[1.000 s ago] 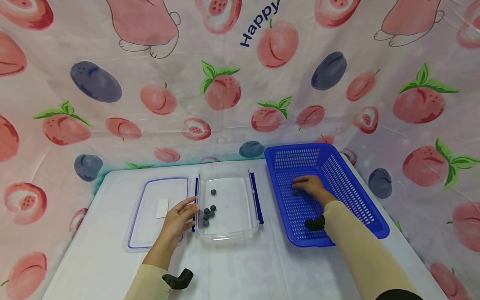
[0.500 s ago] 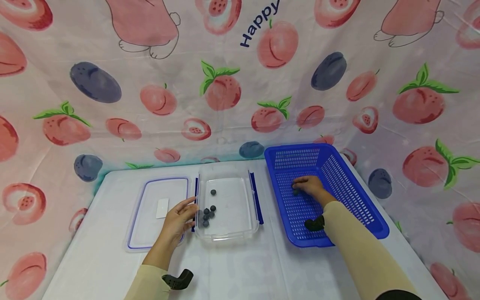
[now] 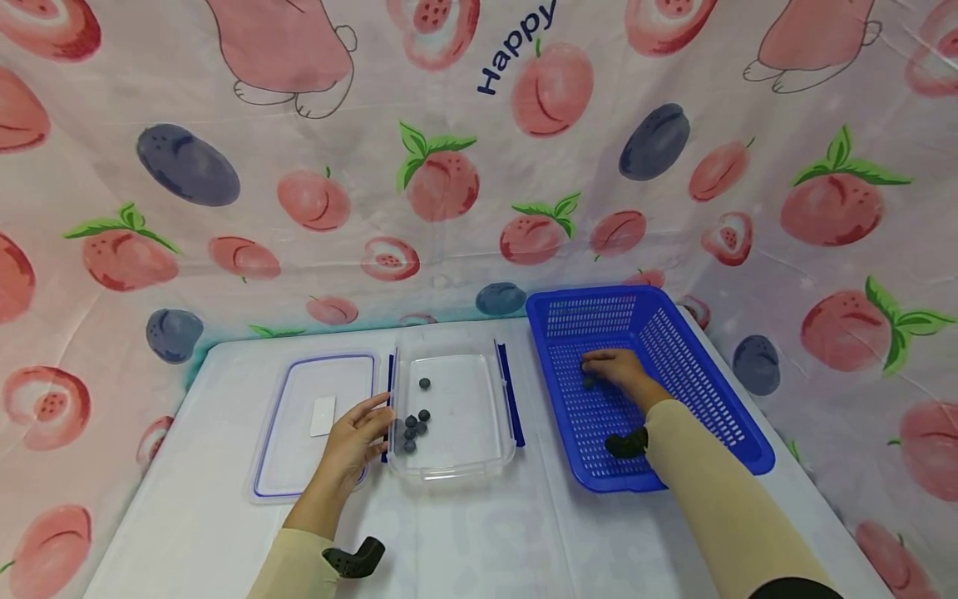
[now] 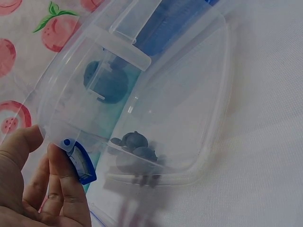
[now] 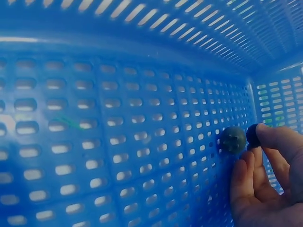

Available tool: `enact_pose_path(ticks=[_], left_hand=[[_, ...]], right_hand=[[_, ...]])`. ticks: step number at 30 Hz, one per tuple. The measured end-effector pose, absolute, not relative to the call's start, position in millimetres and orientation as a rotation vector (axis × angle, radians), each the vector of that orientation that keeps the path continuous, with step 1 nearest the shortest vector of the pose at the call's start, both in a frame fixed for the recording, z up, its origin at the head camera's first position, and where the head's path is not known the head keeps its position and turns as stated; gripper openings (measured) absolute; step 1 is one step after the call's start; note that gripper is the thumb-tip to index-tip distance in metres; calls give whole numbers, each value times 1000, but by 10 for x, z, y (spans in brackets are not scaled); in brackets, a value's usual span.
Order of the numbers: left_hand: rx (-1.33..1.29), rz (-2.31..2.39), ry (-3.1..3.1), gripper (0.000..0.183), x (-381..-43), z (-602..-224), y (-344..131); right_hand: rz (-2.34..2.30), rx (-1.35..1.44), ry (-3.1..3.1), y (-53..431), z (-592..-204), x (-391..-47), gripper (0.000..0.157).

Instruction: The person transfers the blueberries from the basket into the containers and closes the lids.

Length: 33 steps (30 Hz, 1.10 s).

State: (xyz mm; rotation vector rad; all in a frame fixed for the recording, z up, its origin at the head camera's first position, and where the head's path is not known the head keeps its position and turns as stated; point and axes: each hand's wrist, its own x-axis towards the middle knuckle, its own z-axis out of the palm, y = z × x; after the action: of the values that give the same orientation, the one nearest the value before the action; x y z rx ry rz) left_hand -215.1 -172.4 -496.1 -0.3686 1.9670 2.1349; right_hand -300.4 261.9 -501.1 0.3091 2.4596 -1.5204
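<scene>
Hardly changed from the head frames half a second and one second ago, save a very slight leftward drift of the whole view. Behind everything, a fruit-printed curtain (image 3: 449, 279); before it a white table (image 3: 479, 549), reaching wide on the near side. At right, a blue basket (image 3: 569, 309), its right rim close along the table's right edge. At centre, a clear box (image 3: 460, 408), with a strip of table between it and the basket. Just left of the box, a lid (image 3: 288, 441), flat, partly behind the left hand (image 3: 355, 437). Left hand relaxed, fingertips against the box's left side and latch (image 4: 81, 162), plainest in the left wrist view. Right hand (image 3: 617, 370) down inside the basket, pinching a held berry (image 5: 253, 135) just beside a loose berry (image 5: 231, 140) on the basket floor; told apart clearly in the right wrist view, only small dark spots by the fingertips in the head view. Inside the box, six berries (image 3: 422, 428): five clustered at near left, one farther back, with open floor to their right.
</scene>
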Motion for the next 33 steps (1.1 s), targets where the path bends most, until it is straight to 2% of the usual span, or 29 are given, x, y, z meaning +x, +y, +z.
enact_pose_path(ticks=[20,33], left_hand=[[-373,2140,1970,54,-2164,-4973,-1727],[-383,2136,1960,57,-2170,-4999,-1724]], right_hand=[[-1671,217,2387,2608,-4928,-3007,47],[-1711,62,2380,2526,-4807,-2919,47]])
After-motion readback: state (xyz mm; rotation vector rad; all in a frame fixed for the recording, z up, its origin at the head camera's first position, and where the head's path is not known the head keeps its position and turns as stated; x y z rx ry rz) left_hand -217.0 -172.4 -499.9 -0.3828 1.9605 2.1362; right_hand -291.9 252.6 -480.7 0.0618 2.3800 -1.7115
